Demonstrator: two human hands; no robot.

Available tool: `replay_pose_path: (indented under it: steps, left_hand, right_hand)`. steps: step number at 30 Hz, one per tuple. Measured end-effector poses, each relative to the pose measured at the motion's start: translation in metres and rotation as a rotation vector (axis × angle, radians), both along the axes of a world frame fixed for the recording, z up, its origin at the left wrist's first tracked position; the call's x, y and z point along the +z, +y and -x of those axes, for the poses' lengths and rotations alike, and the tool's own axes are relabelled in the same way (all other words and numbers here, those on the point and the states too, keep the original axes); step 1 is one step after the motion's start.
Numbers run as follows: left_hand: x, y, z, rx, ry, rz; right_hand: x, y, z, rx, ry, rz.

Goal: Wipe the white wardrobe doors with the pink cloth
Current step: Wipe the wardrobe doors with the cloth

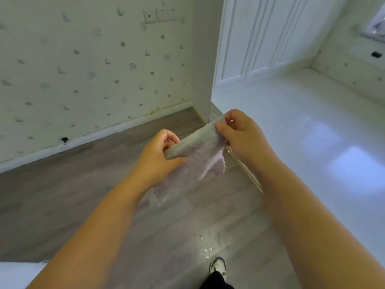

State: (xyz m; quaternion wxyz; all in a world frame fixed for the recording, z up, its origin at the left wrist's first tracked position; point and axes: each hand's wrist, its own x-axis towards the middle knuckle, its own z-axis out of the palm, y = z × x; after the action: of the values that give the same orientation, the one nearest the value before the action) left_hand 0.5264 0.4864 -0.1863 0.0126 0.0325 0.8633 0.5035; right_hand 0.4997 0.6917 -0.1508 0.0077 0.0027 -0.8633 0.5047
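Pink cloth (200, 153) in both hands' pinching grip

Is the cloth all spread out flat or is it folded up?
Neither fully: the pink cloth is stretched along its top edge between the left hand and right hand, while the rest hangs loose and rumpled.

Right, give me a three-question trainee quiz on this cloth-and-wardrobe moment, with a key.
1. True or false: the pink cloth is pressed flat against the wardrobe doors.
2. Which hands hold the cloth? A) left only B) right only C) both
3. Fill in: the cloth's loose end hangs over the grey wooden ____.

Key:
1. False; it is held in the air, away from the doors.
2. C; the left hand and the right hand each pinch an end.
3. floor
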Motion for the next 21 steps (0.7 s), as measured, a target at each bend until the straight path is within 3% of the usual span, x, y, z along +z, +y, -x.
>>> replay_pose_path:
  steps: [3,8,13,16,19,21]
  left_hand:
    - [0.008,0.036,0.063,-0.047,0.072,-0.018]
    - [0.014,0.095,0.171,-0.132,0.137,-0.09]
    - [0.018,0.152,0.277,-0.102,0.412,0.253]
    - [0.018,0.204,0.34,-0.061,0.264,0.173]
    - [0.022,0.253,0.385,0.07,0.044,-0.044]
    - [0.015,0.272,0.407,-0.032,-0.054,-0.199]
  right_hand:
    - [-0.003,0.028,0.052,-0.036,0.018,0.096]
    - [0.011,0.091,0.156,-0.075,0.078,0.061]
    - [0.038,0.147,0.234,-0.004,0.161,0.107]
    - [0.042,0.162,0.278,0.125,0.25,0.125]
    - [0.029,0.168,0.316,0.219,0.263,0.007]
    - [0.027,0.179,0.345,0.263,0.273,0.009]
